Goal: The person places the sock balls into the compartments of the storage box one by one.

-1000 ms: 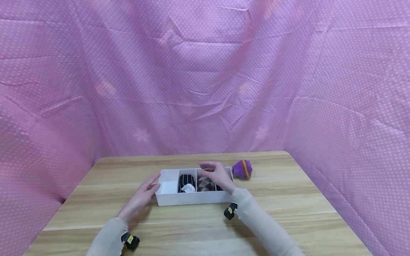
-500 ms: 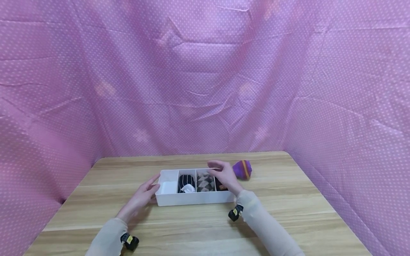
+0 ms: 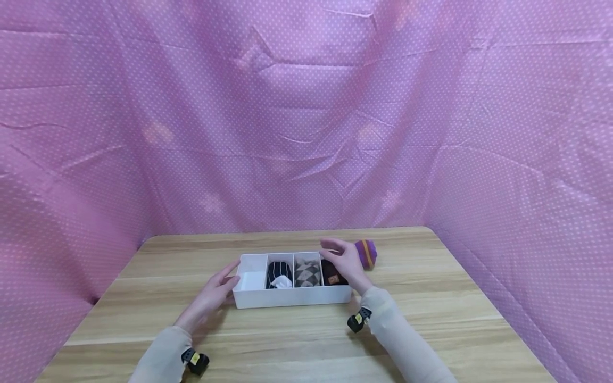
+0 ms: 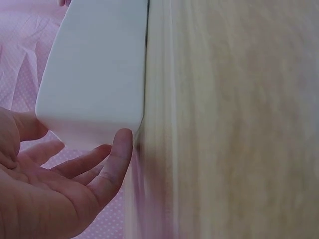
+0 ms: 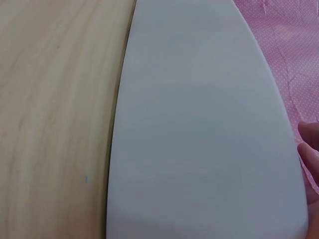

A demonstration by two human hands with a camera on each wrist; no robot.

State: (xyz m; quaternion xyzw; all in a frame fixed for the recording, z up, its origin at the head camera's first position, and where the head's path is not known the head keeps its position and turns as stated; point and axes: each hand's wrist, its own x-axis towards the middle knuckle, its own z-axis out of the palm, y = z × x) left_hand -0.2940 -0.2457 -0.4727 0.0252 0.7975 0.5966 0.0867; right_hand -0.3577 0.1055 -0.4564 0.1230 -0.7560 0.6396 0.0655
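A white divided box [image 3: 294, 299] stands on the table in the head view. Its left compartment is bare. Rightward follow a black rolled sock [image 3: 278, 269] with white lines and a white part, an argyle rolled sock [image 3: 307, 274], and a dark brown rolled sock [image 3: 330, 271] with a small tag. My left hand [image 3: 215, 291] rests at the box's left end; the left wrist view shows its fingertips against the end wall [image 4: 84, 132]. Over the box's right end hovers my right hand [image 3: 347, 263], fingers loosely bent, holding nothing visible. It partly hides a purple rolled sock [image 3: 366, 254] with an orange stripe.
The wooden table [image 3: 287, 346] extends around the box on all sides. Pink dotted cloth [image 3: 297, 133] hangs behind the table and along both sides. Both wrists carry a small black camera [image 3: 196, 361].
My right hand has moved rightward from above the argyle sock to the box's right end, uncovering the argyle and dark brown socks. The left hand and the box stay put.
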